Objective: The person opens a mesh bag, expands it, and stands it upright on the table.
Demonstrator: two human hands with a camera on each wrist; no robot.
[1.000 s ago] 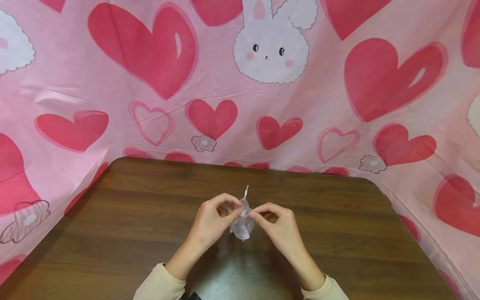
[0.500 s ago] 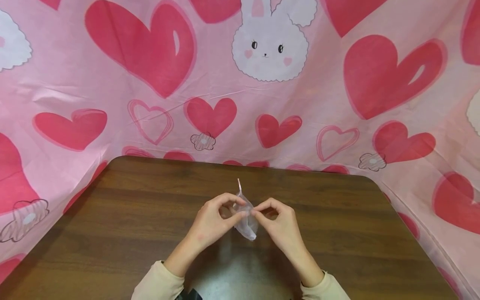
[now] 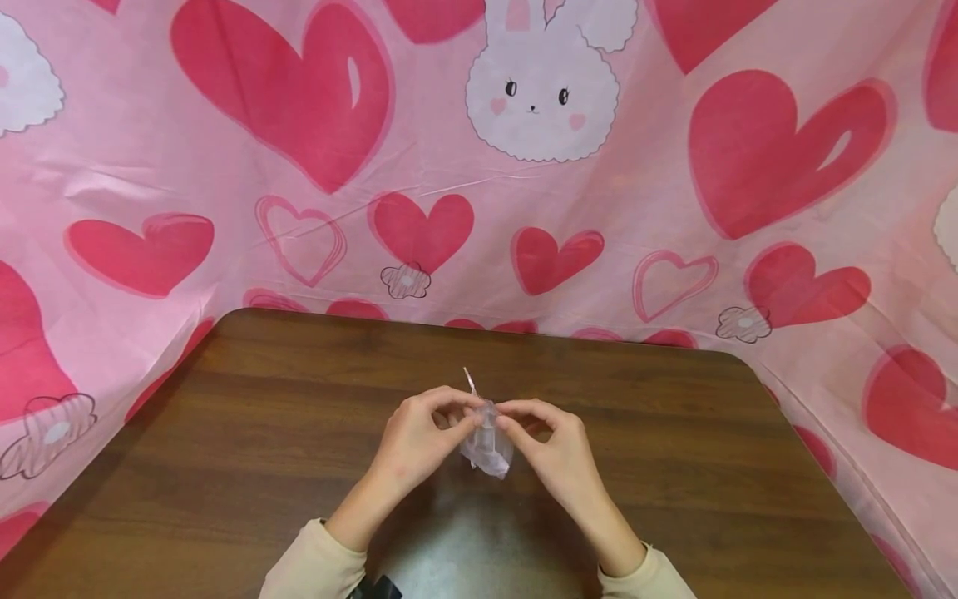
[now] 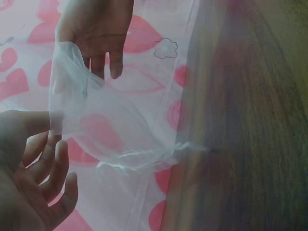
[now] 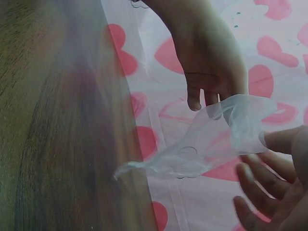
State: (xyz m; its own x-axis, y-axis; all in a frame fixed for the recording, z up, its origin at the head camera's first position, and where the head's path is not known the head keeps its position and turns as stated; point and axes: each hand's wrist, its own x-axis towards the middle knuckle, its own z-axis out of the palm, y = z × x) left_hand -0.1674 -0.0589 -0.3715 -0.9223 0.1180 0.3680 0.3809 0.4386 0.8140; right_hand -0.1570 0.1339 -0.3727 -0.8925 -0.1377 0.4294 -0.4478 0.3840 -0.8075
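A clear, thin plastic bag (image 3: 488,457) is held up above the table (image 3: 224,433), roughly midway between its left and right edges and well short of the far edge. Each hand has its grip clamped on the film: the left hand (image 3: 419,437) pinches one side between thumb and forefinger, and the right hand (image 3: 561,441) does the same just beside it. From the head view the bag looks small and crumpled, its thin tail poking toward the table's far edge (the near edge falls outside the picture). The left wrist view shows more: the film spreads wide between the hands and narrows to a creased, whitish tail, while the left hand's other fingers bend loosely, away from the plastic. The right wrist view shows the right hand's remaining fingers bent in much the same way, which the head view hides. Only the head view takes in the cream sleeves (image 3: 318,566), a black object (image 3: 385,587) by the left cuff, and the table's two rounded far corners against a pink heart-print cloth (image 3: 441,333).
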